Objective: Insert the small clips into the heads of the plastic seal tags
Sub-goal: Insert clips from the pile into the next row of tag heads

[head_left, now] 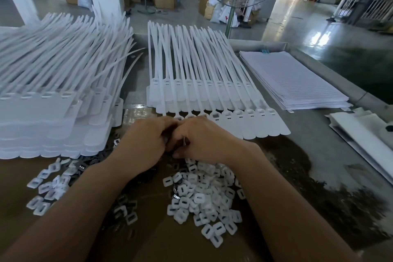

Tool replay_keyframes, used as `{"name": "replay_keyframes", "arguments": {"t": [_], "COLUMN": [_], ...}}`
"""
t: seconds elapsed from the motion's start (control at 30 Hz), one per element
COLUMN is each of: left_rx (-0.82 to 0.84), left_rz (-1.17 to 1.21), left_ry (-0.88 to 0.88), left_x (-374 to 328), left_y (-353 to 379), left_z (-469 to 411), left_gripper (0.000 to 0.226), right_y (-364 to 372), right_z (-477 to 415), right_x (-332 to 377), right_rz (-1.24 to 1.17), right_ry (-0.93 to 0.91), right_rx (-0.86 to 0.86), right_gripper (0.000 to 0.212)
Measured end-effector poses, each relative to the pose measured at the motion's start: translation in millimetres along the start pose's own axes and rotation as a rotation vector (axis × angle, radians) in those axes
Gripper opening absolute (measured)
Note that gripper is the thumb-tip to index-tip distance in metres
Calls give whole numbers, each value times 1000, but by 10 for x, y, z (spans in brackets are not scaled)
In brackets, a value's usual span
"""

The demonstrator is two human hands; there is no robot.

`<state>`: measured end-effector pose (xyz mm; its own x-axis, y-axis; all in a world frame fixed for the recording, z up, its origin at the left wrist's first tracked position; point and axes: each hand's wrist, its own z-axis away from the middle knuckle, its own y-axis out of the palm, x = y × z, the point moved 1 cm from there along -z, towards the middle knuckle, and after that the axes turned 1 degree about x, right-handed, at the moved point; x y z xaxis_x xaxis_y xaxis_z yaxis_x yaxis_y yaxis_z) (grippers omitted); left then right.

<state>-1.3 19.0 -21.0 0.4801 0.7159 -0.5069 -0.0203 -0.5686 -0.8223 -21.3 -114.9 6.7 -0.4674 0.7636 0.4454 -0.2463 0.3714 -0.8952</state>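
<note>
Both hands meet knuckles-up, fingers curled inward. The right hand pinches a thin grey metal piece; what the left hand holds cannot be told. Just beyond the fingertips lies a row of long white plastic seal tags. Small white square clips lie heaped beneath the right wrist on the table.

Left of the surface: tall stack of seal tags. Centre: row of tags, heads toward the near edge, tails pointing away. Right of the row: stack of paper sheets. Near side, on cardboard: pile of clips at right, smaller scatter of clips at left.
</note>
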Motion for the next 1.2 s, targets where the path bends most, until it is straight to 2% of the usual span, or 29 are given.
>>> {"name": "replay_keyframes", "arguments": {"t": [0.27,0.5,0.63,0.73,0.93,1.07,1.2], "left_rx": [9,20,25,10,50,49,49], "left_rz": [-7,-19,34,29,40,61,62], "left_ry": [26,27,17,6,-83,-97,-95], "left_x": [-12,-16,-53,-59,-35,-15,-22], "left_y": [-11,-21,-40,-36,2,9,12], "left_z": [-3,-13,13,28,10,26,31], "left_gripper": [44,42,37,43,55,57,57], "right_y": [6,17,-14,-89,-349,-371,-333], "right_z": [-19,-20,10,43,161,208,211], "right_x": [47,37,-15,-126,-536,-826,-896], "right_rz": [140,172,35,-175,-324,-235,-216], "right_ry": [17,38,45,146,348,552,612], "right_rx": [77,132,124,12,-502,-574,-571], "right_gripper": [20,20,9,19,17,10,12]}}
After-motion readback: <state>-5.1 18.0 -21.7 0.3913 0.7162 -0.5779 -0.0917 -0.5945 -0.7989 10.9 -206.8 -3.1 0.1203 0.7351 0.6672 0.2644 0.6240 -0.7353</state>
